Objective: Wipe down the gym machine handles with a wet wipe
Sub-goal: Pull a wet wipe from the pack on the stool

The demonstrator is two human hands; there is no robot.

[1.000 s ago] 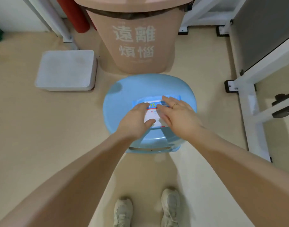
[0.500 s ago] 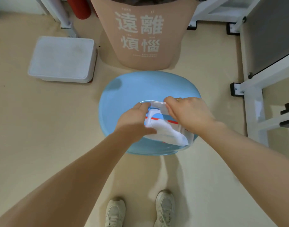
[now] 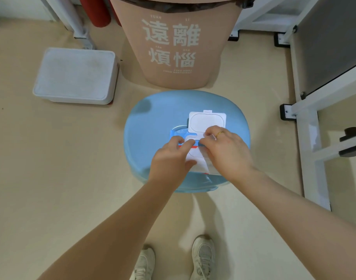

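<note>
You had the wipe pack [image 3: 195, 158] lying on the blue stool [image 3: 152, 122], its white flip lid [image 3: 207, 122] thrown open and standing up at the far side. The step was getting one wipe out, and doing it well meant pinning the pack flat with one hand while the other pinched only the top sheet at the opening and drew it straight up, so a second sheet did not trail after it.

Your left hand [image 3: 171, 156] bore down on the near left of the pack, fingers [image 3: 188, 143] curled, tips touching the rim of the opening, thumb against the pack's near edge. Your right hand [image 3: 227, 152] lay over the right side, fingers bent close together at the opening, nearly meeting the left ones. Whether they had already nipped a wipe I could not tell; no sheet showed free. The machine handles were not clearly in view; only white frame [image 3: 306, 126] stood to your right.
</note>
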